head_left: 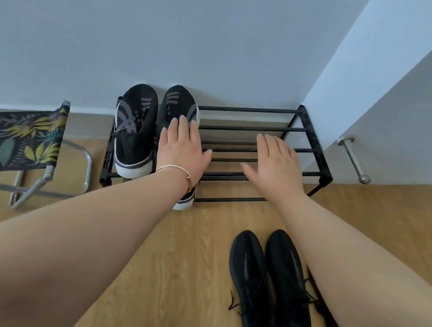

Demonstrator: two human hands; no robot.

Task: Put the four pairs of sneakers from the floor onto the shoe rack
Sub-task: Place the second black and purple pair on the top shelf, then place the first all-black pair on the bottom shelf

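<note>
A black metal shoe rack (310, 134) stands against the wall. On its left end sits a pair of black sneakers with grey stripes and white soles: the left shoe (134, 127) and the right shoe (177, 105). My left hand (183, 149) lies flat over the right shoe, fingers apart, holding nothing. My right hand (277, 163) hovers open over the rack's bare bars. An all-black pair of sneakers (270, 279) stands on the wooden floor in front of the rack, partly behind my right forearm.
A folding stool (12, 139) with a leaf-print fabric seat and chrome legs stands left of the rack. A door with a metal handle (354, 158) is at the right. Another dark shoe (331, 323) shows beside my right arm.
</note>
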